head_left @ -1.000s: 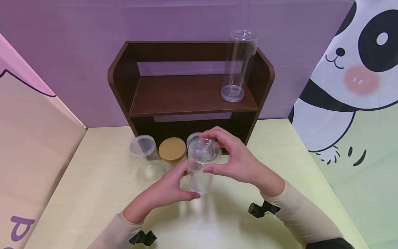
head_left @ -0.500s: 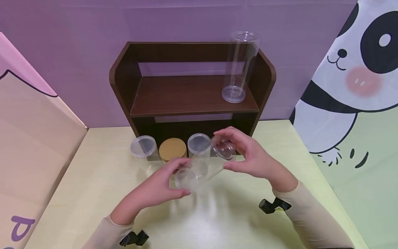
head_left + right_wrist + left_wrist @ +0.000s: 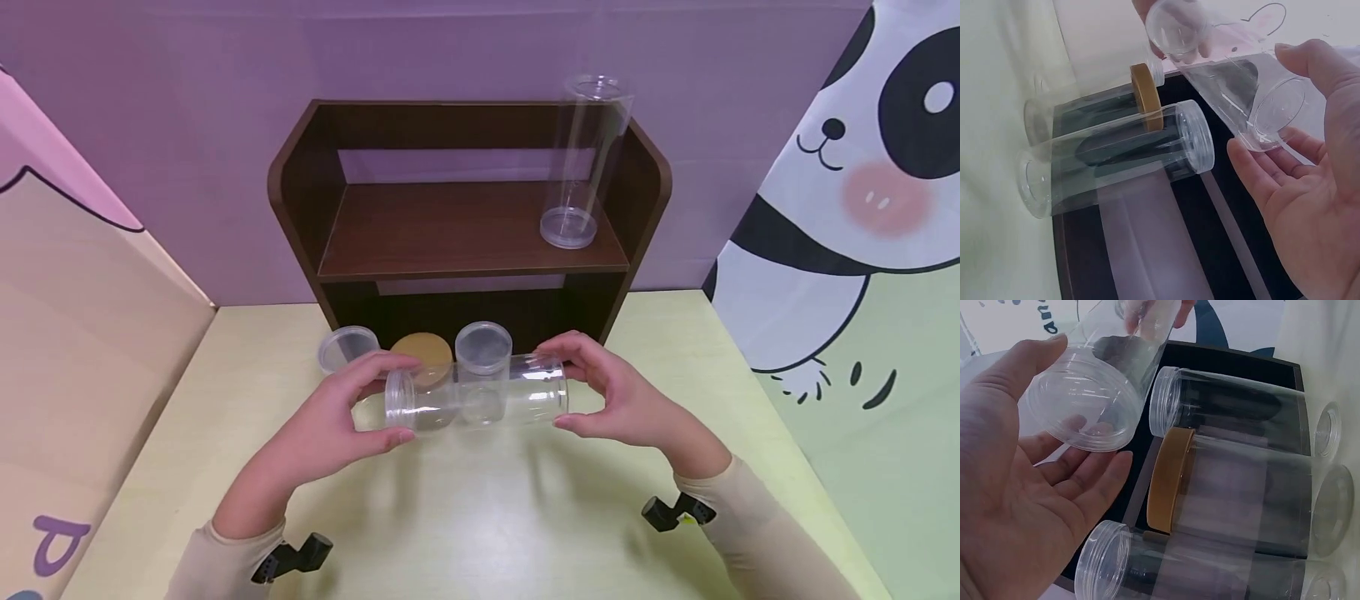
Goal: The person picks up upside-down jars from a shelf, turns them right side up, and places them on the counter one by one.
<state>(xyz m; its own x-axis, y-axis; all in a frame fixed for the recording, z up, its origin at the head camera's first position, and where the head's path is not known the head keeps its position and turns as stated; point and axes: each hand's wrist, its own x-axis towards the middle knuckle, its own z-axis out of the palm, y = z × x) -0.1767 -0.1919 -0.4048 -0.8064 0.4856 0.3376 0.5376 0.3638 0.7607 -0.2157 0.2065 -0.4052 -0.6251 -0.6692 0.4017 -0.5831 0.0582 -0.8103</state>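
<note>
A clear plastic jar (image 3: 536, 392) lies sideways in the air between both hands, over the front of several standing jars. My left hand (image 3: 341, 412) holds its lidded end, thumb and fingers around the clear lid (image 3: 1082, 403). At the base end, my right hand (image 3: 622, 404) grips with the thumb on one side and fingers on the other; the right wrist view shows the round base (image 3: 1279, 112) between them. Behind the held jar stand a jar with a tan lid (image 3: 423, 354), a clear-lidded jar (image 3: 483, 346) and another clear-lidded jar (image 3: 347, 346), partly hidden by my left hand.
A dark brown two-tier shelf (image 3: 465, 229) stands at the back of the pale table (image 3: 480, 525). On its upper board, at the right, is a tall clear cylinder (image 3: 567, 225). A purple backdrop (image 3: 465, 50) rises behind the shelf.
The jar has turned from upright to sideways, its lid end swinging left and its base right. My left hand has moved left to the lid; my right hand has moved slightly right.
</note>
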